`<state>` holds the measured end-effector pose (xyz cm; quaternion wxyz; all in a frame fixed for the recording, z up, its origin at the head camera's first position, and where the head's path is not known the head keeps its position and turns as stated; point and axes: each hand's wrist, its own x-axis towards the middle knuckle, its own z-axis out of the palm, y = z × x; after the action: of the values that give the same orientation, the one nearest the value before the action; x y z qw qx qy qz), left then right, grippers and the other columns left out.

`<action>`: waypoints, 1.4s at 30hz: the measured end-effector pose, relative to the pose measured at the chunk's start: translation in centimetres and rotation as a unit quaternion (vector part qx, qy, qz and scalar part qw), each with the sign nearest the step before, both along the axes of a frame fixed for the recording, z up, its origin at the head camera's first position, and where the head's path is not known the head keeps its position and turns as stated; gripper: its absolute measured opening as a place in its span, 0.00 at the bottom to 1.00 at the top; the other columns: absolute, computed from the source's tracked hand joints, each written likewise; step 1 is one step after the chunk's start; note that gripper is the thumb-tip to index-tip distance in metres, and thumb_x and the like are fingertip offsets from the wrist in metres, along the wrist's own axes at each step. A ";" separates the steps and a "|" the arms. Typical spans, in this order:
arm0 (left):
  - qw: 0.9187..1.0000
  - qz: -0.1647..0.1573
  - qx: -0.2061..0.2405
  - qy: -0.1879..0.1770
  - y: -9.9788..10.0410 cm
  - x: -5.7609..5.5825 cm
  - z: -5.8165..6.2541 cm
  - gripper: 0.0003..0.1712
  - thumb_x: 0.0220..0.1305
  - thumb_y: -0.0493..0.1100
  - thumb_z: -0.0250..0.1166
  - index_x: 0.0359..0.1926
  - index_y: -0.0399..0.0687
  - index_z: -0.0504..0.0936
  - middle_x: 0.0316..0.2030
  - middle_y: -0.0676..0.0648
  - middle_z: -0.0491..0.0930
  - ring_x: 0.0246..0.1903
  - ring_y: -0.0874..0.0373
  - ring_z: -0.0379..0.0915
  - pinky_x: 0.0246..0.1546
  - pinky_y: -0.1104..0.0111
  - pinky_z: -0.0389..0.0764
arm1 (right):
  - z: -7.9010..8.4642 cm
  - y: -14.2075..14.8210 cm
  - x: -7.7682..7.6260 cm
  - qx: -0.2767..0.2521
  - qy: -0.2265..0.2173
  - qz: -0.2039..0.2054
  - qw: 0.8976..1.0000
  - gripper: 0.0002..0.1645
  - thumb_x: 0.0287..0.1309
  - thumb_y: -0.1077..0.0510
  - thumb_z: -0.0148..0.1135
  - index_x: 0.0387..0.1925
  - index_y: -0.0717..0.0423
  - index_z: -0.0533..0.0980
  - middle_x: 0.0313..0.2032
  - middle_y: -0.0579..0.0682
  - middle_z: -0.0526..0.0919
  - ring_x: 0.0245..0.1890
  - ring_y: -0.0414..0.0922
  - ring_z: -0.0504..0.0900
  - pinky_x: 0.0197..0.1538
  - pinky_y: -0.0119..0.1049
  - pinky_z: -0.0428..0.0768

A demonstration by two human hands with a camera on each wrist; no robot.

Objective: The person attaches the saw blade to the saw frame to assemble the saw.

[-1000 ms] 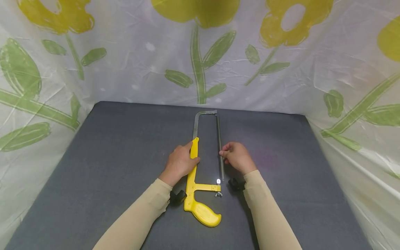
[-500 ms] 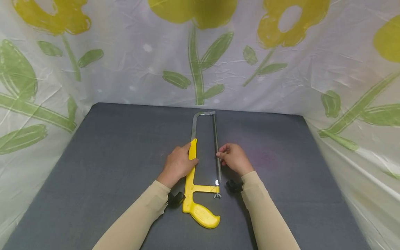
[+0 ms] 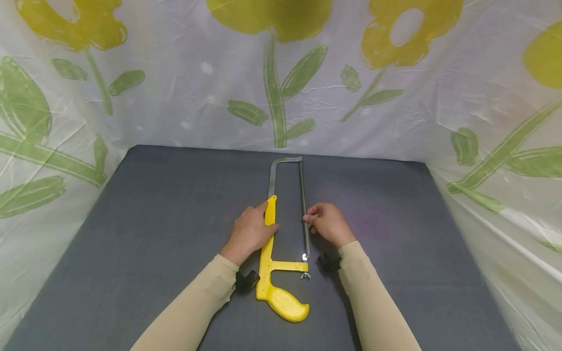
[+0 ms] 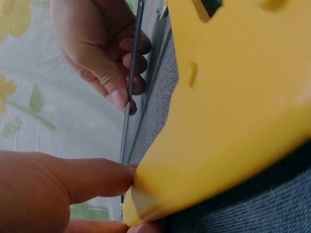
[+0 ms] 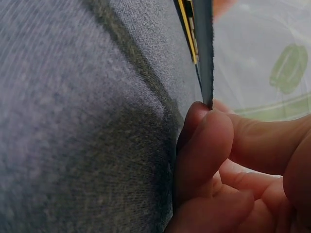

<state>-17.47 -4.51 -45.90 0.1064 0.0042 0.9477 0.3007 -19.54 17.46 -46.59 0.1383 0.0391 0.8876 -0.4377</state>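
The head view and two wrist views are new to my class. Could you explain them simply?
There is no robot: these are a person's two bare hands. The head camera looks forward and down; a small black camera on each wrist shows that hand's work close up. On the dark surface lies a hacksaw. The left hand grips its yellow frame, while the right hand pinches the thin blade. Behind is a flower-patterned sheet.
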 end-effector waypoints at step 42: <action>1.000 0.002 -0.006 -0.025 0.1 -0.3 0.4 0.46 0.72 0.52 0.71 0.84 0.47 0.64 0.62 0.34 0.79 0.45 0.45 0.79 0.43 0.56 0.84 | 0.0 -0.1 -0.1 0.075 0.006 0.029 0.997 0.11 0.72 0.52 0.70 0.43 0.56 0.81 0.31 0.50 0.86 0.31 0.47 0.77 0.36 0.37 0.72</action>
<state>-17.75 -4.38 -45.53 0.1292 -0.0055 0.9467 0.2949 -19.62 17.33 -46.63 0.1424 0.0210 0.9195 -0.3658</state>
